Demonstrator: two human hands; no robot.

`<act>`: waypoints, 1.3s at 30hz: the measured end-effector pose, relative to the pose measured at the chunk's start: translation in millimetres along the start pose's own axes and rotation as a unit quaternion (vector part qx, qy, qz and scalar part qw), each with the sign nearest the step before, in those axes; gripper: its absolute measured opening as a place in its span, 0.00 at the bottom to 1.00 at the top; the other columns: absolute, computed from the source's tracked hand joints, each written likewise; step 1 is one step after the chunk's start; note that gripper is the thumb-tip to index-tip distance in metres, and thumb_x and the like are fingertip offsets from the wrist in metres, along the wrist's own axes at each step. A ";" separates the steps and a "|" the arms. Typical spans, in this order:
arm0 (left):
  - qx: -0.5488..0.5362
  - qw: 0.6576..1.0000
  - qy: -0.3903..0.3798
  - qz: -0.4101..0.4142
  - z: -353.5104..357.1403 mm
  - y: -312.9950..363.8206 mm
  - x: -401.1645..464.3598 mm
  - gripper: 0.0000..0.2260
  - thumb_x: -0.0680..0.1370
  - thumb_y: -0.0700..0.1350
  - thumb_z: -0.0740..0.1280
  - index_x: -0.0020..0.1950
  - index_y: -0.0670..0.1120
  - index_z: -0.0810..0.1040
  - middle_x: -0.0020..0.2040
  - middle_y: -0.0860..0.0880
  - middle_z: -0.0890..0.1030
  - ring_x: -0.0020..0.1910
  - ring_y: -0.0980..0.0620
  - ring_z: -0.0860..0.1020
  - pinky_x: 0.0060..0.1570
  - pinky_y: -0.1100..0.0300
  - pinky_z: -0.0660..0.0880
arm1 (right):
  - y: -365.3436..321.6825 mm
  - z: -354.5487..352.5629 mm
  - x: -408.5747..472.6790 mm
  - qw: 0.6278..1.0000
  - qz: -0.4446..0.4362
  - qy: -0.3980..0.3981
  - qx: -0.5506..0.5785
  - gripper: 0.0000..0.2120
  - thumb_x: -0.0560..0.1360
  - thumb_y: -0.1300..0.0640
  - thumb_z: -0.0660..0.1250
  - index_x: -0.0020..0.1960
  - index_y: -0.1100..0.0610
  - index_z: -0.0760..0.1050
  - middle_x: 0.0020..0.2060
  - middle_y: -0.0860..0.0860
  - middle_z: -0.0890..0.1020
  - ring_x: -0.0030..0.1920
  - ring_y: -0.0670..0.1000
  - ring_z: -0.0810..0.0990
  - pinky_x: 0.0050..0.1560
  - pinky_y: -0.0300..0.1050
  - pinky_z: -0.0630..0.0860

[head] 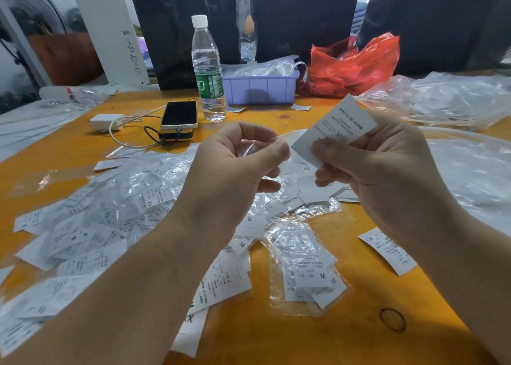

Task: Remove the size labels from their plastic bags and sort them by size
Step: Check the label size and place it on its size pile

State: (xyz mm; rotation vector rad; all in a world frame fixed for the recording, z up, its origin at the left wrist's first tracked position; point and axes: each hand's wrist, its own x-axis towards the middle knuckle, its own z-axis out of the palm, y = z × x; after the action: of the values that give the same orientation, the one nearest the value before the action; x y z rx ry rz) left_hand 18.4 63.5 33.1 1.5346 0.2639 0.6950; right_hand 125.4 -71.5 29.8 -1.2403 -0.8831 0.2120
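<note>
The orange table (276,337) is covered with one broad heap of labels (105,212), most of them in crinkled clear sleeves, too many and too overlapped to be counted; letters M, S and XL can be read among them. One bagged bundle marked M (307,273) lies apart, near the front, and a single loose label marked XS (387,250) is seen just beside the right forearm. Behind stand one water bottle (208,68), one lilac bin (260,86), one red bag (351,66) and one phone (179,114).

Two things are held above the heap. A printed label (343,124) is pinched between thumb and curled fingers of the right hand (387,160); its size letter is hidden under the thumb. A thin clear bag (249,147) is pinched at its edge by the thumb and forefinger of the left hand (235,165), the other fingers curled below.

The labels are judged very light, thin and flexible, easily creased; they are best taken at a short end. The bags are judged slippery and limp, so an open edge should be pinched while the label is drawn out
</note>
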 end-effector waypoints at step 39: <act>-0.002 1.000 0.018 0.024 -0.6 -0.4 -3.6 0.13 0.63 0.49 0.74 0.43 0.48 0.78 0.36 0.57 0.82 0.34 0.57 0.80 0.33 0.63 0.78 | 1.2 6.6 2.5 0.975 0.182 -0.004 0.124 0.06 0.61 0.61 0.73 0.38 0.58 0.81 0.31 0.53 0.78 0.28 0.47 0.75 0.28 0.39 0.75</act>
State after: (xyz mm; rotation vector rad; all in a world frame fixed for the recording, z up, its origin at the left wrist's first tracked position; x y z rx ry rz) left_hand 15.4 62.0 31.7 1.5293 0.2526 0.7619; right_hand 123.0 -64.8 30.2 -1.1579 -0.6084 0.6036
